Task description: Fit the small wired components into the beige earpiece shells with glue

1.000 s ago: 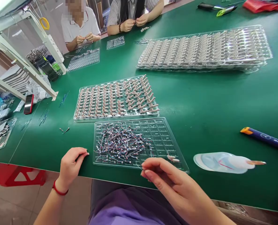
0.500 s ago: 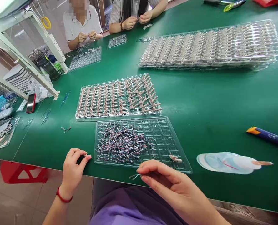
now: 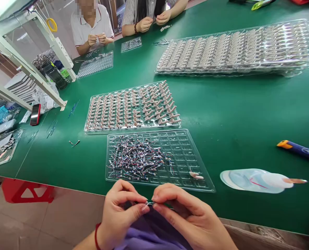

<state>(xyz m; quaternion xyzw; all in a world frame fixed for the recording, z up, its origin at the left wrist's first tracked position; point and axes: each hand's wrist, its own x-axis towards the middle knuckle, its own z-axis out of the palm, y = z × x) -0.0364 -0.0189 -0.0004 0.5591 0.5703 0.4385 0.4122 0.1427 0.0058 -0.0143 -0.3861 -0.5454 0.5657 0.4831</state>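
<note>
Close to my body, just off the table's front edge, my left hand (image 3: 125,211) and my right hand (image 3: 180,210) meet fingertip to fingertip. Both are closed in a pinch on thin wires (image 3: 150,203), pale and dark strands showing in the small gap between them. Whatever is at the wires' ends is hidden by my fingers. Beyond my hands lies a clear compartment tray (image 3: 187,152). Its left part carries a heap of small wired parts (image 3: 137,158). At its right front corner lies a pale stemmed earbud shell (image 3: 196,175).
Behind stands another clear tray (image 3: 130,131) of stemmed earbud shells, with stacked trays (image 3: 235,52) further right. A squeeze bottle (image 3: 255,180) and a blue-orange tool (image 3: 300,150) lie to the right. Left are a phone (image 3: 35,114) and a metal frame (image 3: 47,86). Two people sit opposite.
My left hand has moved right from the table edge to my right hand, and its fingertips now pinch the wires too. My right hand has stayed nearly in place.
</note>
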